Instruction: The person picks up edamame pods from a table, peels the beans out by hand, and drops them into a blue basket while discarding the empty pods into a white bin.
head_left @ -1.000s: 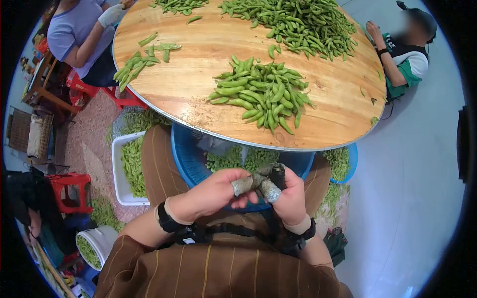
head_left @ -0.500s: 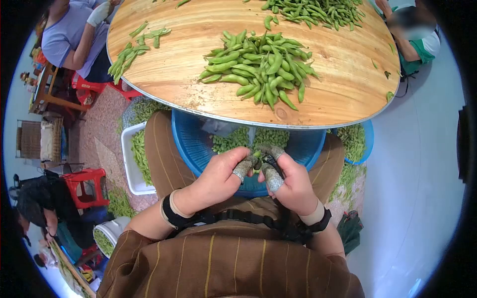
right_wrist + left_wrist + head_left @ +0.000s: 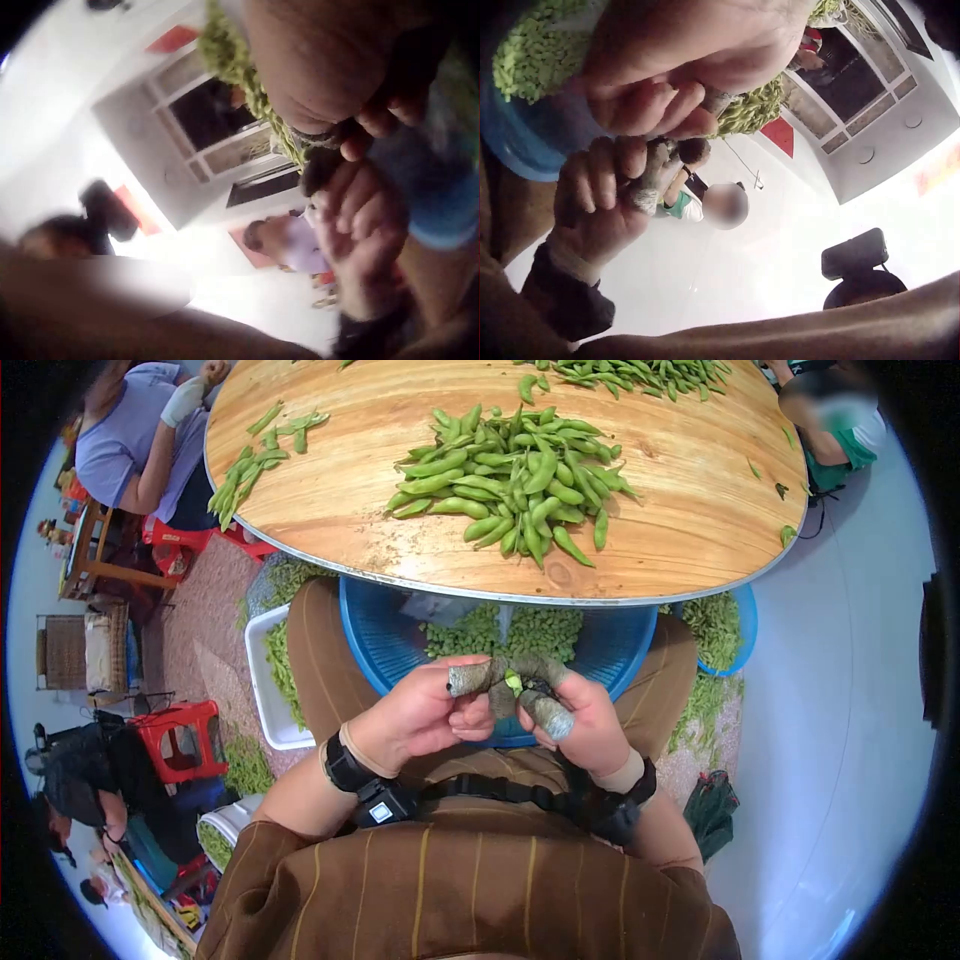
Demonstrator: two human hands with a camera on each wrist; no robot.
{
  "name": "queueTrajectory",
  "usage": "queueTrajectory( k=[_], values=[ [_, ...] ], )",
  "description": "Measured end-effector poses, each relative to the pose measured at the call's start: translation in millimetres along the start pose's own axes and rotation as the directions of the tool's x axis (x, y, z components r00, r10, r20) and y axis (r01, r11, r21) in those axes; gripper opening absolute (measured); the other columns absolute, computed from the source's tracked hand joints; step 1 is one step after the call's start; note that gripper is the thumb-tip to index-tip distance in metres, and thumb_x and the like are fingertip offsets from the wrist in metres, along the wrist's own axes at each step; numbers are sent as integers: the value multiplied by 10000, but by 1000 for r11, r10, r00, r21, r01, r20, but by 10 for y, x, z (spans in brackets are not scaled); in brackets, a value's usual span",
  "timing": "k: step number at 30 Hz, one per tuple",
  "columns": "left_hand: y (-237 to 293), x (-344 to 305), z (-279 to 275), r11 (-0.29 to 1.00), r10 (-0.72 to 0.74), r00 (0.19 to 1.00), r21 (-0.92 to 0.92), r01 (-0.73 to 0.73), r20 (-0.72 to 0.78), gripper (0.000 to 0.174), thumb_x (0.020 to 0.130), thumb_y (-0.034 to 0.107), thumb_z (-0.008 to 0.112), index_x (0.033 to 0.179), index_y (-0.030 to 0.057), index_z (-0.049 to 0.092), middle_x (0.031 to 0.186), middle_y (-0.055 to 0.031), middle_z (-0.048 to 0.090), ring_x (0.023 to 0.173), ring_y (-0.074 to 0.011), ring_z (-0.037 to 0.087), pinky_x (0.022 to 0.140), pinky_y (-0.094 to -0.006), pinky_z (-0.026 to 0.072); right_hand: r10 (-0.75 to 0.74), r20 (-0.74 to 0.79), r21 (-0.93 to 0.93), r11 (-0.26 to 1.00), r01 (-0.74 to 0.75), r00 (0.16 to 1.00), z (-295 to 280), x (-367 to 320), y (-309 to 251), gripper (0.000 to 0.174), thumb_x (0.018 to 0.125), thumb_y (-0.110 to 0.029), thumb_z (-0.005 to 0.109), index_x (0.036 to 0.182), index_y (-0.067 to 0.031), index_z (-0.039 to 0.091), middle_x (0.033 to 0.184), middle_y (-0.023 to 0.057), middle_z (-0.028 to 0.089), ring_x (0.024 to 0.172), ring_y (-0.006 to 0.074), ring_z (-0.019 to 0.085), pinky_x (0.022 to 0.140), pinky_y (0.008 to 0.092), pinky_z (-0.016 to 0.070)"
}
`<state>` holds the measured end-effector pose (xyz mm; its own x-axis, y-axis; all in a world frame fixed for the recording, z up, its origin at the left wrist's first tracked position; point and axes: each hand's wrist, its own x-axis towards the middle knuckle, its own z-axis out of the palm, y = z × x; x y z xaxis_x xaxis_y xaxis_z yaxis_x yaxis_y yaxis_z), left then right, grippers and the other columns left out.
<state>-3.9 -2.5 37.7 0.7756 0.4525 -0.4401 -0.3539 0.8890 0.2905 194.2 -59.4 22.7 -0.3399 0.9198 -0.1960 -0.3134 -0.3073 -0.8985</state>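
Note:
Both hands meet over a blue basin [image 3: 364,645] that sits between the person's knees and holds shelled green beans [image 3: 545,632]. Thumbs and forefingers are wrapped in greyish tape. A small bright green soybean pod [image 3: 513,682] shows between the fingertips, mostly hidden by them. The left hand [image 3: 412,708] pinches it from one side, its other fingers curled under. From the opposite side the right hand [image 3: 588,722] pinches the pod with taped thumb and forefinger. In the left wrist view the right hand [image 3: 604,187] faces the left hand [image 3: 682,52], fingertips close together.
A round wooden table [image 3: 320,520] stands just ahead, bearing a pile of soybean pods [image 3: 520,480] and a larger heap [image 3: 650,374] farther back. A white tub [image 3: 262,685] is at left, a blue basket [image 3: 745,625] at right. Other people sit around the table.
The hands came apart slightly and met again, a green pod now showing between the fingertips. The left thumb has swung outward. The head view has tilted down, so the table sits higher.

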Motion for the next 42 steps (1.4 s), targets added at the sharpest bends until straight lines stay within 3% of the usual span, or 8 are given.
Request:
queueTrajectory(
  k=[4,7,16,23,28,33,40,42],
  values=[
    [-45,67,-154,996,-65,997,-50,68,48,189,961,169,428,861,44,528,592,-21,457,462,-85,342,450,-228,271,-362,55,-744,606,280,931,-67,27,8,301,876,-10,566,1176,-29,568,905,16,614,763,74,565,635,203,445],
    [-22,75,-72,995,-71,995,65,76,-73,195,953,179,444,827,48,514,583,-26,453,462,-98,340,456,-232,272,-7,-147,-139,990,-14,989,40,29,-135,265,838,-68,641,1095,-11,612,923,4,628,832,77,550,735,245,470],
    [-19,-15,-244,972,-110,991,201,123,-73,137,950,175,490,917,61,558,571,-5,467,438,-76,342,418,-227,225,-30,41,-512,858,47,999,-38,187,-196,238,793,-161,717,937,0,615,721,31,577,709,36,483,634,251,457],
    [89,-196,-176,764,67,985,643,50,-156,208,940,236,530,919,45,609,654,27,520,561,-53,441,490,-199,315,-242,88,-968,207,140,966,234,146,-412,197,656,-45,629,852,-40,607,850,150,639,740,325,622,612,370,500],
    [361,-893,-307,582,556,747,812,-36,-365,235,913,210,555,989,8,648,771,21,607,648,-73,520,565,-218,413,-633,59,-988,73,135,772,221,192,-786,309,641,-6,628,947,-45,612,889,135,615,728,306,615,608,374,509],
    [485,-1303,-304,-54,858,382,680,731,-342,192,755,90,656,928,8,635,790,-167,622,694,-290,609,622,-372,469,-660,-8,-985,-122,-118,751,26,459,-942,260,607,22,608,855,-38,559,788,135,559,687,329,579,583,399,486],
    [230,-605,57,-338,686,666,939,-66,293,197,832,83,601,1018,19,619,899,-164,642,775,-345,616,698,-375,496,-674,-11,-1000,-5,-19,738,151,219,-815,235,660,35,595,892,5,577,744,157,557,680,357,570,605,400,471],
    [122,-292,272,6,583,777,955,-296,238,181,897,105,545,1034,2,600,832,-82,631,703,-155,591,671,-262,488,-696,-91,-964,240,111,712,283,146,-728,234,680,-16,649,910,-23,607,795,145,595,711,337,594,623,391,490]
  ],
)
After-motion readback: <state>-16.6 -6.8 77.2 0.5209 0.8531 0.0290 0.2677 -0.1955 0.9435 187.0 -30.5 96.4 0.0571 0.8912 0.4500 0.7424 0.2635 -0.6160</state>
